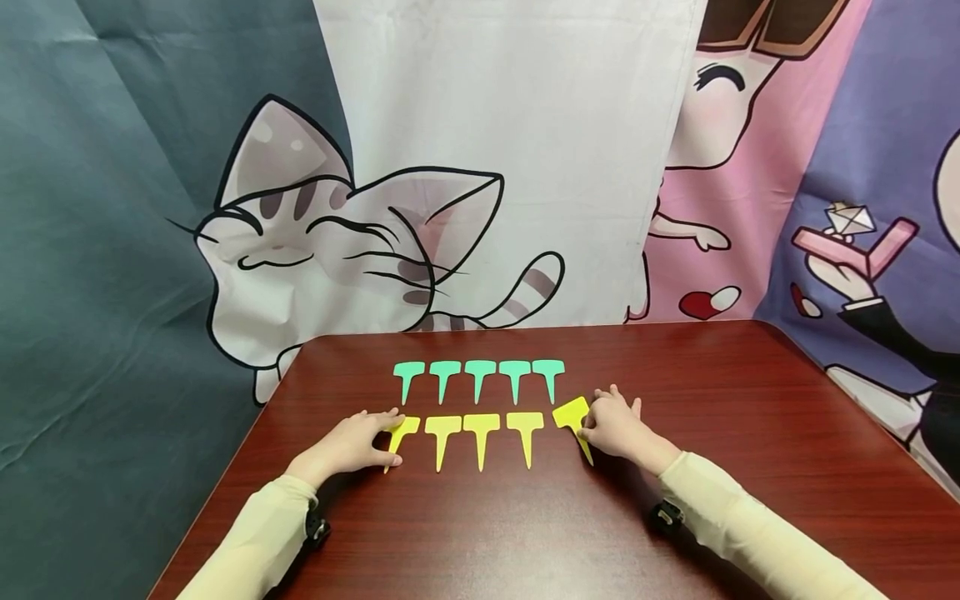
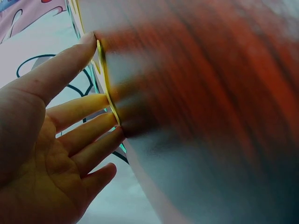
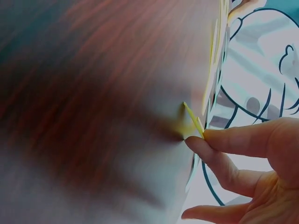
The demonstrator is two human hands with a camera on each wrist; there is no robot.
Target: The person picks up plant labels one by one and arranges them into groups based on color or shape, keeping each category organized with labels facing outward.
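My left hand [image 1: 352, 446] is at the left end of a row of yellow T-shaped plant labels. Its nearly straight fingers touch the head of the leftmost yellow label [image 1: 402, 428], and the thumb lies near its stem; the hand hides part of it. At the row's right end my right hand [image 1: 618, 425] pinches a yellow plant label [image 1: 572, 412] between thumb and finger. That label stands at a slant to the others, and in the right wrist view its edge [image 3: 191, 113] is tipped up from the table. Between the hands lie more yellow labels [image 1: 482, 423], stems toward me.
Behind the yellow row, several green T-shaped plant labels [image 1: 480, 368] lie in a line on the brown wooden table [image 1: 480, 533]. A cloth backdrop with cartoon figures [image 1: 570, 125] hangs along the table's far edge. Each wrist wears a dark camera strap [image 1: 666, 515].
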